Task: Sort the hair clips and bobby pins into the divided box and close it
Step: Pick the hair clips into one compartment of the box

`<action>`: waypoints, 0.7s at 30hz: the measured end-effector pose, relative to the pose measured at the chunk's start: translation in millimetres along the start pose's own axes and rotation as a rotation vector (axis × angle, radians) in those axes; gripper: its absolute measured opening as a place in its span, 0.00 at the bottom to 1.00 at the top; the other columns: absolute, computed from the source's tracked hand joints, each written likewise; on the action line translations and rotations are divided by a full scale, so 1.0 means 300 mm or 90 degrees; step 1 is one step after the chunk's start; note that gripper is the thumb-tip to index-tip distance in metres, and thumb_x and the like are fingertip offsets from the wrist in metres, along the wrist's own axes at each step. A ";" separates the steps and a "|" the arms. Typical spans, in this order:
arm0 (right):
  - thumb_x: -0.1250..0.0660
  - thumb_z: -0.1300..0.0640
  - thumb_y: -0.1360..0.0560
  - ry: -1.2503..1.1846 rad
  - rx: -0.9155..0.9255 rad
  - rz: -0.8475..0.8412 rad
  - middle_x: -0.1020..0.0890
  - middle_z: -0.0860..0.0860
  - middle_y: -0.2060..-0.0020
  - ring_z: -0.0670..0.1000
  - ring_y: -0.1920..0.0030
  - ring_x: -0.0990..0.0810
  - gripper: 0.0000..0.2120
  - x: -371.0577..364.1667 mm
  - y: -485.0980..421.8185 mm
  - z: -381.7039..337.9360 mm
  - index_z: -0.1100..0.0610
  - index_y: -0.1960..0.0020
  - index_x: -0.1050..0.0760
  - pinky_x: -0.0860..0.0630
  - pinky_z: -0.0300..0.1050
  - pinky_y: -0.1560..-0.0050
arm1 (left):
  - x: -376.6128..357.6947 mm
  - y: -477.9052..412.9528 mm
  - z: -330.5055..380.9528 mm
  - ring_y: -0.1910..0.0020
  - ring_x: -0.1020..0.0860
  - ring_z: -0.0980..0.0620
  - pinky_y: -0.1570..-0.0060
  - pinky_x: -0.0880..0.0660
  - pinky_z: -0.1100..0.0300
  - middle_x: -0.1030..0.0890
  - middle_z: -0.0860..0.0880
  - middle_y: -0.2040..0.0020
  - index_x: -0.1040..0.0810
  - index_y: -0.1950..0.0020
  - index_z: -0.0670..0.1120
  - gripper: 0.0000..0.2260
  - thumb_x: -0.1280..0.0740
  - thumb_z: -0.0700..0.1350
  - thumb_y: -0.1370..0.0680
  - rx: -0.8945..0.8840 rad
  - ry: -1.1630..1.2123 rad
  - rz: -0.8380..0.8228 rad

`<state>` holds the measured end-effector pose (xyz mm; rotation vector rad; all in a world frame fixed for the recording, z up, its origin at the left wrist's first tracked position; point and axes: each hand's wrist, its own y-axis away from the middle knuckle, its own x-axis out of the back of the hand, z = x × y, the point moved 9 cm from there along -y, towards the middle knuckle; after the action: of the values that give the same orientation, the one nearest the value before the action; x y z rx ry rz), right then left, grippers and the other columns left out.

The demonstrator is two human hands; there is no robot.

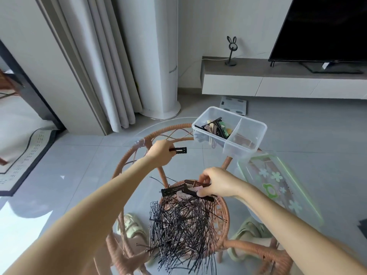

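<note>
A clear divided box [256, 139] stands at the far right of the glass table. Its left compartment holds several hair clips [217, 129]; a few brown clips lie in the right one. My left hand [160, 153] hovers left of the box, shut on a black snap clip [179, 150]. My right hand [218, 184] pinches a brown clip [195, 183] among a few clips [172, 191] at the far edge of a big heap of black bobby pins [184, 229]. The box's lid [278, 183], clear with green flowers, lies to the right.
The table is a glass top on a round rattan frame [135, 155]. Beneath it I see feet in pale green sandals [133, 227]. Past the table stand a white tower unit [160, 76], a scale on the floor and a TV bench.
</note>
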<state>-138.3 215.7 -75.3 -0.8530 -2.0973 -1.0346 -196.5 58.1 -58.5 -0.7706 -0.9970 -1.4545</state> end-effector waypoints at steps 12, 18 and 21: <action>0.28 0.53 0.31 -0.123 0.044 0.164 0.18 0.52 0.65 0.50 0.65 0.22 0.06 0.068 0.100 0.007 0.54 0.61 0.23 0.29 0.42 0.61 | -0.052 0.390 -0.014 0.57 0.27 0.49 0.54 0.27 0.57 0.24 0.47 0.55 0.30 0.50 0.42 0.09 0.46 0.45 0.19 -0.076 -0.087 0.021; 0.28 0.53 0.31 -0.172 0.024 0.246 0.16 0.50 0.65 0.48 0.64 0.20 0.06 0.112 0.152 0.038 0.55 0.60 0.22 0.26 0.44 0.60 | -0.125 0.388 0.014 0.50 0.25 0.44 0.50 0.27 0.53 0.22 0.43 0.48 0.31 0.45 0.41 0.10 0.40 0.47 0.21 -0.056 -0.065 -0.017; 0.30 0.56 0.29 -0.244 0.016 0.248 0.15 0.52 0.66 0.53 0.66 0.17 0.06 0.127 0.168 0.047 0.58 0.58 0.24 0.23 0.43 0.63 | -0.132 0.384 0.014 0.51 0.23 0.41 0.52 0.25 0.50 0.21 0.40 0.48 0.32 0.45 0.40 0.10 0.40 0.46 0.21 -0.028 -0.085 -0.039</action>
<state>-125.4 261.8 -31.8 -1.4713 -2.1153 -0.6749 -77.8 80.7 -74.7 -0.8846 -1.1009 -1.4964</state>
